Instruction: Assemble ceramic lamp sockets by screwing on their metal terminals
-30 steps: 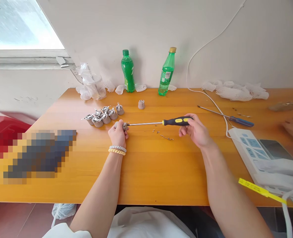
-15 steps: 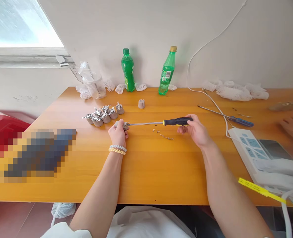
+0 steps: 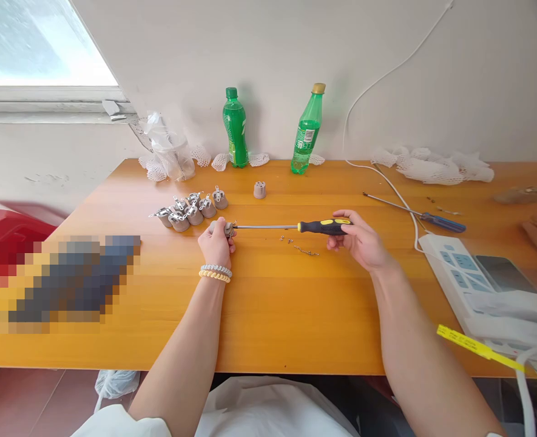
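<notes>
1. Rolling the screwdriver (image 3: 302, 227) about its length since the earlier frame, turning yellow patches (image 3: 327, 223) on the handle (image 3: 316, 228) into fuller view and shifting the fingers of the right hand (image 3: 363, 243) slightly.
2. Clamping that hand around the end of the handle, laying the thumb along the near side.
3. Pinching a socket (image 3: 228, 229) in the left hand (image 3: 216, 246) over the counter (image 3: 295, 315), covering part of it with thumb and fingers.
4. Keeping both hands apart, bridging them with the level metal shaft (image 3: 266, 227).
5. Meeting the right-hand end of the held socket with the tip (image 3: 235, 227), at a spot too small for telling the exact fit.
6. Showing a cluster of sockets (image 3: 207, 210) with metal brackets (image 3: 218, 193) just beyond and left of the left hand, and a lone socket (image 3: 260, 191) standing beyond the shaft.
7. Leaving small metal bits (image 3: 290, 241) scattered on the counter, just nearer than the shaft.
8. Facing a green-capped bottle (image 3: 235, 133) and a gold-capped bottle (image 3: 305, 145) by the wall (image 3: 272, 60), among pieces of foam net (image 3: 259, 159).
9. Having a blue screwdriver (image 3: 443, 222) lying off to the right, near a power strip (image 3: 445, 267).
</notes>
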The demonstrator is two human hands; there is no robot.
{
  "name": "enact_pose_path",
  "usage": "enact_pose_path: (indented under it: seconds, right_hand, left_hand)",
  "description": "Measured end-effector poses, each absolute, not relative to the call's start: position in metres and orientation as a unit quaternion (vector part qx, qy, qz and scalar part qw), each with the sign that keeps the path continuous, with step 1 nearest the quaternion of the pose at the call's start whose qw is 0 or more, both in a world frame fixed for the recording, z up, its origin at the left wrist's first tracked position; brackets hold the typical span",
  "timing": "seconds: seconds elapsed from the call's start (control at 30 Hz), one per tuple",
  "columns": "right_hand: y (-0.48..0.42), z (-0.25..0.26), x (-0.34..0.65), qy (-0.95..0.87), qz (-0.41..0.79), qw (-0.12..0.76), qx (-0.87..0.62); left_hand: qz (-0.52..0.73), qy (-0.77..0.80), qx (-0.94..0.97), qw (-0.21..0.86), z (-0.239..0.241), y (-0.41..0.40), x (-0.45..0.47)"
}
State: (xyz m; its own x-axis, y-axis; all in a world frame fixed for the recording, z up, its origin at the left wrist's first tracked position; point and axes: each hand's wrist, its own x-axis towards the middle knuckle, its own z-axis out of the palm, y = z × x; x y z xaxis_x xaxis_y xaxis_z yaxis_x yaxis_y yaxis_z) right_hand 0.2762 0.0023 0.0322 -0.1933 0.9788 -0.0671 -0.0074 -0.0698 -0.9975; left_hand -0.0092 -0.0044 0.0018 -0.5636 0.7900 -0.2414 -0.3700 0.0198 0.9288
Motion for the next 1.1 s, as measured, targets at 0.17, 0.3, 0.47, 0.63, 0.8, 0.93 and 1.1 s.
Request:
enact_pose_path:
  seconds: [0.17,0.3,0.47,0.63,0.8,0.93,1.1]
  right_hand:
    - [0.004,0.026,0.276,-0.544,0.469,0.43,-0.548]
    - [0.007,0.023,0.279,-0.551,0.435,0.393,-0.593]
    - [0.001,0.035,0.275,-0.51,0.583,0.452,-0.442]
    - [-0.003,0.039,0.265,-0.504,0.559,0.513,-0.413]
    - [-0.001,0.037,0.257,-0.478,0.515,0.562,-0.436]
    - [-0.001,0.039,0.253,-0.462,0.507,0.573,-0.447]
    - [-0.001,0.041,0.251,-0.456,0.501,0.58,-0.453]
  left_hand:
    - [0.674,0.571,0.188,0.43,0.001,-0.004,-0.009]
    - [0.67,0.573,0.188,0.433,0.0,-0.003,-0.01]
    - [0.668,0.571,0.176,0.444,0.003,-0.003,-0.01]
    - [0.67,0.554,0.158,0.469,0.003,-0.002,-0.011]
    - [0.667,0.547,0.148,0.485,0.003,0.0,-0.013]
    - [0.667,0.544,0.135,0.49,0.004,0.0,-0.012]
    - [0.671,0.535,0.119,0.499,0.007,0.0,-0.013]
